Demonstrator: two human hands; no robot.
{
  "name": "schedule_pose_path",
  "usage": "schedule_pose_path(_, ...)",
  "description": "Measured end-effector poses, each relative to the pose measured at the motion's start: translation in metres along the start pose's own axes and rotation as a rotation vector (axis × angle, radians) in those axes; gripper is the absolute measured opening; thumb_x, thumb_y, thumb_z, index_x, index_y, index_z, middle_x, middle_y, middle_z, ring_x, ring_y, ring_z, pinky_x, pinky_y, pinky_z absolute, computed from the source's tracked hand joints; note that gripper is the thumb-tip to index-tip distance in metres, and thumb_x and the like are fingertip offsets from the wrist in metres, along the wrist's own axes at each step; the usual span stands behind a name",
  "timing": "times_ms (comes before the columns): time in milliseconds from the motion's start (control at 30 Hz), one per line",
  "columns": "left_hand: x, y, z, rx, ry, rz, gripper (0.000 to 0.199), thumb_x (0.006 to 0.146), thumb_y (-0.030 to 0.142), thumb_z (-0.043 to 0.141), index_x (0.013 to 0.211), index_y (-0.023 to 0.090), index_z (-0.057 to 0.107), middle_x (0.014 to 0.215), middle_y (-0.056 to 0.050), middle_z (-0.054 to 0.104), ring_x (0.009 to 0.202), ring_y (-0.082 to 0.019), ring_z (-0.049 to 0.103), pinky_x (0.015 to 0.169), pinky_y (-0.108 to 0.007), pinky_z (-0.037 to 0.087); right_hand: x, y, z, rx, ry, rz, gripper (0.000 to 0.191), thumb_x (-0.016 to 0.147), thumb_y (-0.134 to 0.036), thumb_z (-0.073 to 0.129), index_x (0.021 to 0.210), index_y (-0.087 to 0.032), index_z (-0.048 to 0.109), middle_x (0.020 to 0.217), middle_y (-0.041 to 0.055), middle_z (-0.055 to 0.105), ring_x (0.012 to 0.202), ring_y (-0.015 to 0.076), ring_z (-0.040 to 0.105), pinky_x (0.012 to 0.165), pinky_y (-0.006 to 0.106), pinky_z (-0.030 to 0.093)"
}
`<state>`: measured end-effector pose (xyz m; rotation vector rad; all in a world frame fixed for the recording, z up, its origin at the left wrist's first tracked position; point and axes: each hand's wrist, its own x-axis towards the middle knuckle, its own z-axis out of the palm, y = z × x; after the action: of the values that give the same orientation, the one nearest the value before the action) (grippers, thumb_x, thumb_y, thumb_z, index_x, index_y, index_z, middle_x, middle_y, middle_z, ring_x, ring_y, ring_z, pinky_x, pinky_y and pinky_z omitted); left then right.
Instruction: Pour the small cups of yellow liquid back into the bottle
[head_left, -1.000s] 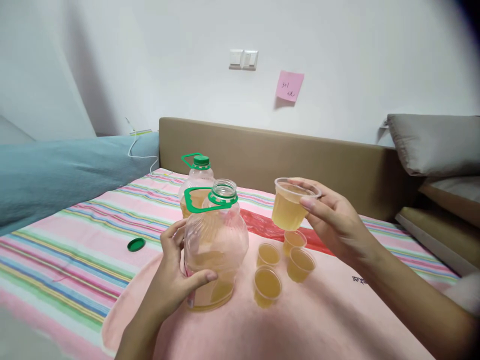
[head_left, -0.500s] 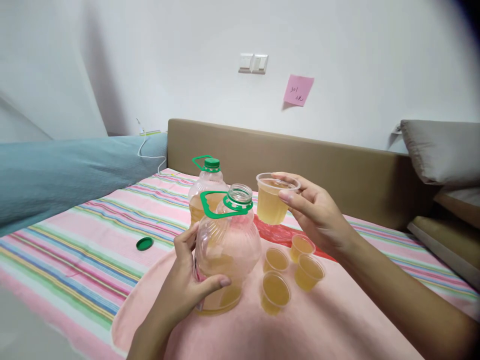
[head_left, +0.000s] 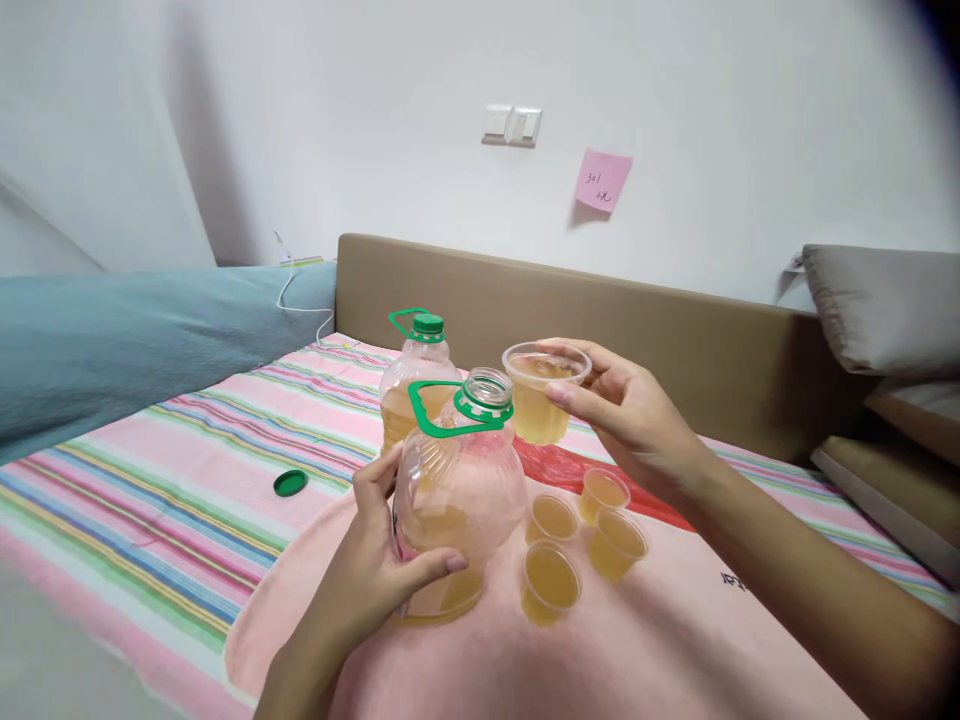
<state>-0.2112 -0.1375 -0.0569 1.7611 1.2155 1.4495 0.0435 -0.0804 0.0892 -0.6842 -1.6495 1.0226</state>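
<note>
My left hand (head_left: 394, 565) is wrapped round the lower side of a clear plastic jug (head_left: 465, 490), its thumb across the front. The jug has an uncapped mouth, a green handle ring and amber liquid in its lower part. Between the thumb and fingers of my right hand (head_left: 619, 400), a clear plastic cup (head_left: 541, 400) of pale yellow liquid is held by its rim, just right of the jug's mouth. Several smaller cups (head_left: 551, 580) of amber liquid stand on the pink cloth (head_left: 637, 650) below it. Behind the held jug is a capped jug (head_left: 409, 385), partly hidden.
A green cap (head_left: 290, 483) lies on the striped sheet (head_left: 187, 450) at left. Red plastic (head_left: 551, 462) is spread behind the small cups. A brown headboard (head_left: 637, 315) runs along the wall, with cushions (head_left: 892, 310) at right and a white cable (head_left: 289, 300) at left.
My right hand has moved the held cup slightly left, closer to the jug's mouth. My left hand keeps its hold on the jug, and the view has shifted a little.
</note>
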Motion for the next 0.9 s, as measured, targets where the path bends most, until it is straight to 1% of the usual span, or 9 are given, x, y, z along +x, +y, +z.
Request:
schedule_pose_path(267,-0.002,0.0,-0.001,0.007,-0.003,-0.001,0.098,0.08,0.062,0.086,0.151,0.033,0.025,0.167,-0.017,0.033,0.16,-0.044,0.027,0.124,-0.067,0.036,0.0,-0.007,-0.002,-0.04,-0.028,-0.016,0.045,0.082,-0.038,0.09,0.123,-0.027,0.073,0.127,0.0042,0.077,0.124,0.0258,0.069,0.108,0.042,0.056)
schedule_pose_path(433,0.0,0.0,0.0,-0.003,-0.014,0.005,0.097,0.081,0.061,0.085,0.15,0.033,0.024,0.167,-0.018,0.032,0.16,-0.043,0.027,0.124,-0.067,0.036,0.001,-0.012,-0.002,-0.101,0.011,0.022,0.057,0.078,-0.041,0.093,0.129,-0.026,0.072,0.129,0.0052,0.077,0.122,0.0293,0.07,0.103,0.046,0.059)
schedule_pose_path(600,-0.001,-0.001,-0.001,0.01,-0.013,-0.002,0.098,0.08,0.062,0.085,0.15,0.034,0.023,0.167,-0.017,0.031,0.16,-0.044,0.027,0.124,-0.068,0.035,0.002,-0.018,-0.004,-0.149,-0.008,0.028,0.063,0.077,-0.041,0.093,0.135,-0.026,0.07,0.128,0.0044,0.077,0.126,0.0312,0.068,0.108,0.05,0.056)
schedule_pose_path(733,-0.003,-0.001,-0.001,0.013,-0.009,-0.005,0.098,0.08,0.065,0.084,0.15,0.034,0.022,0.168,-0.017,0.03,0.161,-0.043,0.026,0.125,-0.069,0.034,0.004,-0.021,-0.007,-0.201,-0.065,0.007,0.063,0.081,-0.04,0.092,0.138,-0.028,0.069,0.134,0.0037,0.074,0.13,0.0319,0.066,0.109,0.049,0.055)
schedule_pose_path(800,-0.002,-0.002,-0.001,0.023,-0.006,-0.005,0.099,0.08,0.066,0.084,0.15,0.034,0.022,0.168,-0.017,0.03,0.16,-0.043,0.026,0.125,-0.069,0.033,0.006,-0.024,-0.008,-0.219,-0.084,0.016,0.064,0.081,-0.04,0.091,0.14,-0.027,0.068,0.136,0.0045,0.073,0.13,0.0319,0.066,0.111,0.049,0.054)
schedule_pose_path(900,-0.001,-0.003,-0.001,0.039,0.002,-0.006,0.1,0.079,0.068,0.083,0.15,0.033,0.021,0.167,-0.018,0.03,0.16,-0.044,0.027,0.125,-0.071,0.033,0.007,-0.029,-0.008,-0.25,-0.078,0.037,0.067,0.081,-0.04,0.092,0.141,-0.024,0.066,0.136,0.0058,0.073,0.13,0.0315,0.067,0.116,0.05,0.05)
